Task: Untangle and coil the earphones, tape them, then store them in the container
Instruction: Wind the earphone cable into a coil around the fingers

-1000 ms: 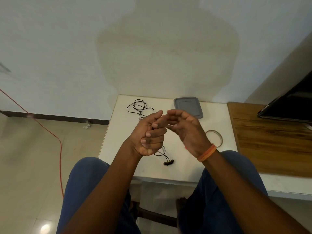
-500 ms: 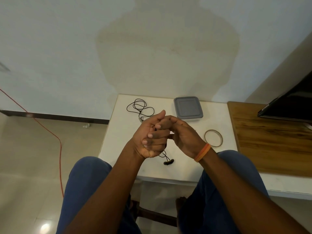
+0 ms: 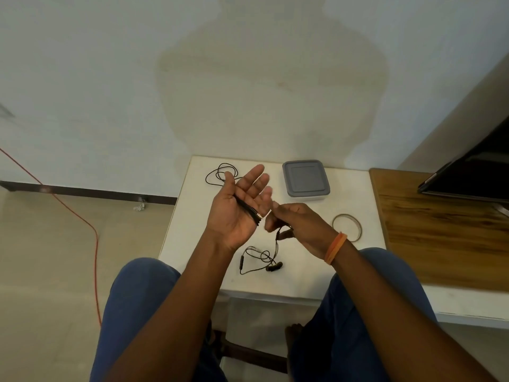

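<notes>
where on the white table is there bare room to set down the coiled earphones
Bare patches: the white table left edge, below the loose black cable; and between the grey lidded container and clear tape ring. Crowded: the front middle, with black earphones.

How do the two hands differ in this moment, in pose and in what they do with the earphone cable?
The left hand is open, palm up with fingers straight, while the right hand is curled, its back toward the camera. Coiled strands of the earphone cable lie across the left palm; the right hand pinches the loose end, which trails down to the white table. The left hand is held higher. Both touch the same cable.
</notes>
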Available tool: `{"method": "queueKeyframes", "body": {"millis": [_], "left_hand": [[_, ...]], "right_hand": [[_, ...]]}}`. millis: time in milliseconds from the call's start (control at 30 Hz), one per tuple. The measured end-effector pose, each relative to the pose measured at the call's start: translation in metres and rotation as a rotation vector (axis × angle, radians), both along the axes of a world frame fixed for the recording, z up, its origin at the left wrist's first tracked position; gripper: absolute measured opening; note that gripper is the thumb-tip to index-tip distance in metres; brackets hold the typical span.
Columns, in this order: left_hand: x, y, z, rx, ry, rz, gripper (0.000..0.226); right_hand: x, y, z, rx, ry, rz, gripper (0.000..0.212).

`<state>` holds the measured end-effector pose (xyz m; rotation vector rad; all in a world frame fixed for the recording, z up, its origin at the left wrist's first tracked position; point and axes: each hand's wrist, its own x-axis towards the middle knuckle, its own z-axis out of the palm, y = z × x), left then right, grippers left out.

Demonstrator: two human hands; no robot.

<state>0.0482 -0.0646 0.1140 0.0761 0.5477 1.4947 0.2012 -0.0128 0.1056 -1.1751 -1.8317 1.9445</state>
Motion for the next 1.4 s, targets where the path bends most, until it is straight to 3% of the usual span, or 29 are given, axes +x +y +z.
{"method": "queueKeyframes", "body": {"millis": [233,500,633,733,833,1000,1133,1233,1300,1400], "left_hand": [[0.005,0.005,-0.003,-0.008,0.089,0.041,0.066],[0.001,0.008,-0.009,-0.079,0.166,0.137,0.068],[-0.002,0.01,-0.014,-0.135,0.246,0.236,0.056],[-0.002,0.01,-0.02,-0.134,0.488,0.228,0.036],[0.005,0.008,-0.025,-0.107,0.861,0.146,0.025],[0.007,0.006,-0.029,0.01,1.537,-0.175,0.023],[0.01,0.001,-0.029,0.096,1.895,-0.323,0.041],[0.009,-0.002,-0.031,0.009,1.903,-0.348,0.053],[0.01,-0.005,-0.031,-0.059,1.776,-0.38,0.059],[0.009,-0.007,-0.026,-0.081,1.502,-0.427,0.049]], "right_hand": [[-0.004,-0.005,0.0,0.007,-0.018,0.055,0.025],[-0.003,-0.006,-0.001,0.018,-0.029,0.133,0.032],[-0.002,-0.01,0.001,0.048,-0.083,0.176,0.031],[0.0,-0.01,0.002,0.135,-0.108,0.158,0.029],[0.002,-0.01,0.007,0.234,-0.119,0.153,0.026],[0.009,-0.006,0.01,0.314,-0.091,0.086,0.022],[0.015,0.0,0.011,0.333,-0.151,0.037,0.012],[0.017,0.003,0.009,0.329,-0.148,0.041,0.01],[0.017,0.004,0.009,0.26,-0.116,0.011,0.013],[0.017,0.006,0.01,0.124,-0.068,-0.035,0.027]]}}
